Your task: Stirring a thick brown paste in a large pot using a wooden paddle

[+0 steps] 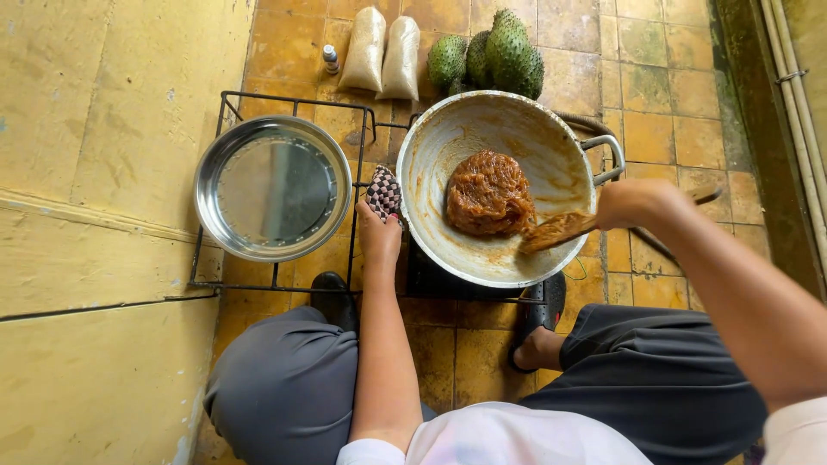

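A large metal wok (431, 146) sits on a black wire stove frame (231, 103). A lump of thick brown paste (488, 194) lies in the middle of the wok. My left hand (379, 231) grips the wok's left rim through a checkered cloth pad (384, 191). My right hand (633, 202) holds a wooden spatula (556, 231), its paste-coated blade resting inside the wok just right of the lump.
An empty shiny metal pan (274, 188) rests on the frame's left side. Two filled plastic bags (383, 53), a small bottle (331, 58) and green spiky fruits (500, 53) lie on the tiled floor behind. A yellow wall (95, 215) runs along the left.
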